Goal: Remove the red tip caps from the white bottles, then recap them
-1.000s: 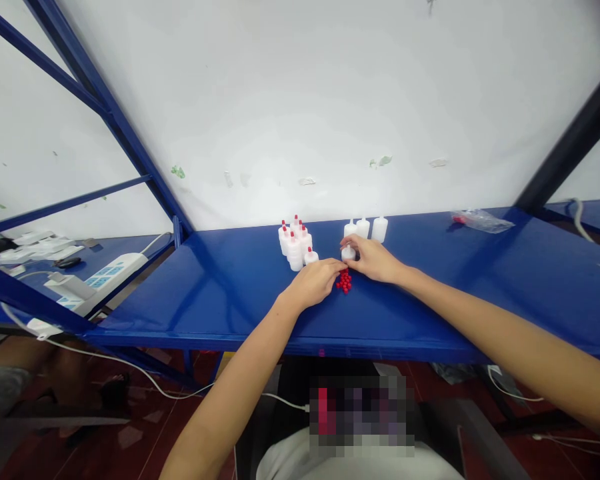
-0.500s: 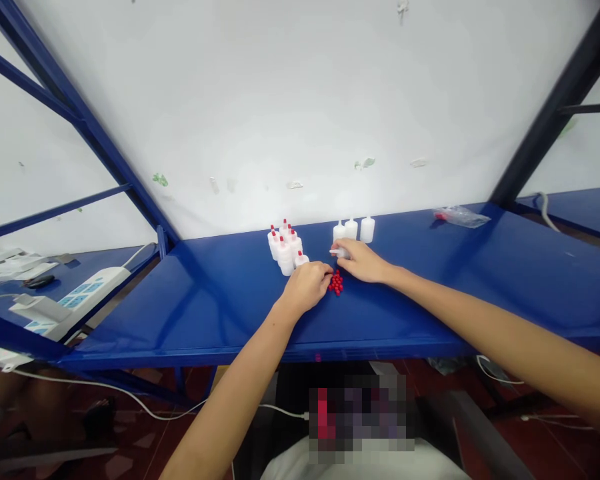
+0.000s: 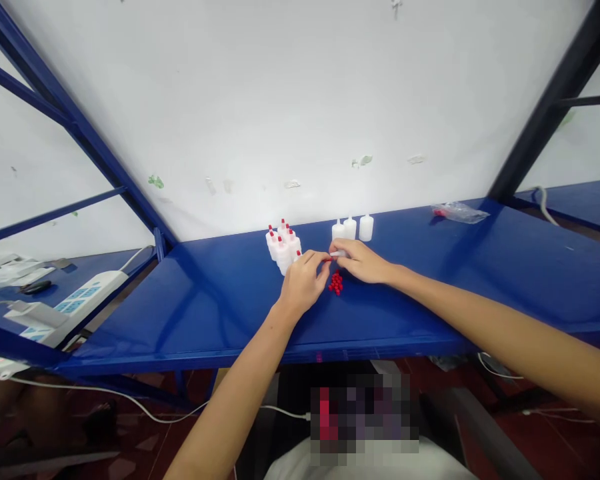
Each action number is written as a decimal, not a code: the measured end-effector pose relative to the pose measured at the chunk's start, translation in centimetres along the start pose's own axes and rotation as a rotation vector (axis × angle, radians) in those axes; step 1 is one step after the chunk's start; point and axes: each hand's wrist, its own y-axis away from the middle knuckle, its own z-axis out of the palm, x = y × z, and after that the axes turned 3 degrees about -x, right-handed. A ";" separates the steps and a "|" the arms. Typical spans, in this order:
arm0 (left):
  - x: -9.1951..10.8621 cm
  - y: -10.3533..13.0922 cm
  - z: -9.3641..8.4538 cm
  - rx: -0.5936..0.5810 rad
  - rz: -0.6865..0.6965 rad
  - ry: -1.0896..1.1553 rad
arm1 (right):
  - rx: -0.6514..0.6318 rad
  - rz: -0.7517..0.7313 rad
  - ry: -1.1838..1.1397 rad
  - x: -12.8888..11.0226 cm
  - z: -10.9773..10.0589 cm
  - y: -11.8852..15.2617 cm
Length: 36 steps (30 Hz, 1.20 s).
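Observation:
My right hand (image 3: 361,261) is closed round a white squeeze bottle (image 3: 341,253), tipped sideways with its nozzle toward the left. My left hand (image 3: 304,279) pinches a small red cap (image 3: 329,259) at the nozzle's tip; whether the cap sits on it I cannot tell. Just below both hands lies a small pile of red caps (image 3: 336,283) on the blue table (image 3: 220,300). Beyond my left hand stands a group of white bottles with red tips (image 3: 281,250), partly hidden by that hand. Three white bottles without caps (image 3: 349,228) stand behind my right hand.
A clear plastic bag (image 3: 461,213) with something red inside lies at the back right, near a dark post. A white wall (image 3: 260,100) rises behind the table. On the left are a power strip (image 3: 83,303) and a trailing white cable (image 3: 145,410).
My left hand has moved up from the pile of caps to the bottle's nozzle, now with a red cap in its fingers. My right hand stays nearly in place with the bottle.

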 end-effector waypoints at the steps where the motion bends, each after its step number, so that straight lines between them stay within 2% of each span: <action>1: 0.0 0.0 0.0 0.024 0.011 0.009 | -0.004 -0.014 -0.028 -0.2 -0.1 0.1; 9: 0.7 0.3 -0.1 0.112 0.054 0.034 | -0.014 -0.057 -0.154 -0.8 -0.4 0.5; 14: 0.7 0.5 0.0 0.094 0.065 0.093 | -0.037 -0.105 -0.171 -0.9 -0.4 0.6; 23: 0.5 0.7 0.0 0.065 0.030 0.062 | -0.102 -0.056 -0.112 -1.2 -0.4 0.5; 28: 0.6 0.8 0.0 0.044 0.029 0.142 | -0.141 -0.082 -0.136 -1.7 -0.6 0.6; 36: 1.0 0.7 0.2 0.092 -0.046 0.260 | -0.129 -0.052 -0.214 -2.0 -0.3 0.7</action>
